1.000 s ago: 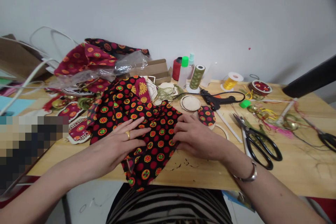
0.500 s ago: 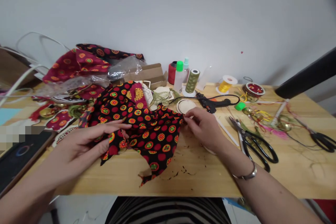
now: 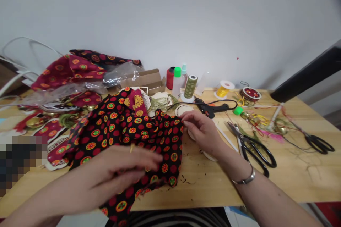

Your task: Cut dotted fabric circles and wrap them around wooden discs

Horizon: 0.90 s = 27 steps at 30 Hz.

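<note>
A black patterned fabric (image 3: 106,124) with red and yellow round flowers lies crumpled on the table, its lower part hanging over the front edge. My left hand (image 3: 114,170), a ring on one finger, is over the middle of the cloth with its fingers stretched out and slightly blurred. At the cloth's upper right corner, my right hand (image 3: 201,131) pinches the edge between thumb and fingers. Just behind that hand lies a pale round disc (image 3: 184,110). Dark snippets dot the wood beside the fabric.
To the right lie large black-handled scissors (image 3: 257,149), a glue gun (image 3: 213,106) and a smaller pair of scissors (image 3: 319,143). Thread spools and bottles, including an olive spool (image 3: 190,87), stand at the back. Folded cloth (image 3: 69,71) and flower-patterned pieces (image 3: 57,152) crowd the left.
The fabric has been spread lower, and its bottom now hangs past the table edge. My left hand has let go of the fold and moved right and down; my right hand keeps its pinch.
</note>
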Each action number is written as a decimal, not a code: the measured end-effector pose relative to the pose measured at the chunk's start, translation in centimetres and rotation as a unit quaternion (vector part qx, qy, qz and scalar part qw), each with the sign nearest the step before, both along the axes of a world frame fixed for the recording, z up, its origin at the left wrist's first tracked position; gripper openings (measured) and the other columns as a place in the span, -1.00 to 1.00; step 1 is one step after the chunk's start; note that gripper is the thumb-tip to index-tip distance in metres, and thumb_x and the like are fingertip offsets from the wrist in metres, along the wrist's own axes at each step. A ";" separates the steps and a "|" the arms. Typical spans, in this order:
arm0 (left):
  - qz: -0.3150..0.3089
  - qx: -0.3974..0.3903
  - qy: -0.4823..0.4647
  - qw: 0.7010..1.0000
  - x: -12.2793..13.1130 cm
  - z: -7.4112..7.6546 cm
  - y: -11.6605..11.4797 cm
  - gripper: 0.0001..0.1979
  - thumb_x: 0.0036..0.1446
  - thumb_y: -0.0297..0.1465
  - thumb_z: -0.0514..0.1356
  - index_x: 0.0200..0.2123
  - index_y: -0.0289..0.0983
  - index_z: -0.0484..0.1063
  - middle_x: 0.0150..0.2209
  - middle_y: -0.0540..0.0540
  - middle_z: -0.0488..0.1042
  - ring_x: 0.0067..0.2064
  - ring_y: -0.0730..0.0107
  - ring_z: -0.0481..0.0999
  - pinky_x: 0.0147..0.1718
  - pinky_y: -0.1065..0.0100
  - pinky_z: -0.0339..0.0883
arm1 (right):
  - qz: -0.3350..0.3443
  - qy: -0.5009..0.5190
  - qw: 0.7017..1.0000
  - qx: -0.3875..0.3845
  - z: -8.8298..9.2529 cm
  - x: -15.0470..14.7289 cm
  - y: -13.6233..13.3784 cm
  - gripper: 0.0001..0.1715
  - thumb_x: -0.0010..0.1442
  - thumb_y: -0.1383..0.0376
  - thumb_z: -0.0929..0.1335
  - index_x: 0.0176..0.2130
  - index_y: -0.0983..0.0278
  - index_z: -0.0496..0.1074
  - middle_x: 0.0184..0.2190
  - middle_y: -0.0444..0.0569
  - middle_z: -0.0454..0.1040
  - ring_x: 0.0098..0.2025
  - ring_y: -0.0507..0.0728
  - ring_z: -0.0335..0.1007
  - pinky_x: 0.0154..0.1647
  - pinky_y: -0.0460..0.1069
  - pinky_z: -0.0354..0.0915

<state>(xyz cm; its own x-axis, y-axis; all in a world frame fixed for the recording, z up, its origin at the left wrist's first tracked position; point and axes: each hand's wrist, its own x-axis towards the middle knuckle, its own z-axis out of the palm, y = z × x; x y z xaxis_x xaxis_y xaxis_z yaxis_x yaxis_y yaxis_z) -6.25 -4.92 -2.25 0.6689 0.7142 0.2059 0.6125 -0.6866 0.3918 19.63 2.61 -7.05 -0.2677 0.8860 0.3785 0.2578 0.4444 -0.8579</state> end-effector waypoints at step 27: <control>0.226 0.215 0.285 0.906 1.4 0.0 10.1 -0.65 0.23 -0.34 -0.06 -0.26 -0.33 0.51 -0.39 -0.28 0.55 -0.25 -0.08 0.51 -0.24 0.00 0.24 | 0.063 -0.174 0.967 0.175 0.9 -0.4 -1.6 -0.79 0.29 0.43 0.24 -0.10 0.30 0.37 -0.17 0.05 0.44 -0.11 0.12 0.35 -0.08 0.01 0.33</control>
<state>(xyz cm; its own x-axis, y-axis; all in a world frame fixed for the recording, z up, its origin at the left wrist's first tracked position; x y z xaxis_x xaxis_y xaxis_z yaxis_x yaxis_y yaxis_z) -4.83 5.21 -2.30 0.4132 0.8775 0.2434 0.8878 -0.3287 -0.3221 19.25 1.03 -6.12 -0.5308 0.6723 0.5159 0.4292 0.7382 -0.5204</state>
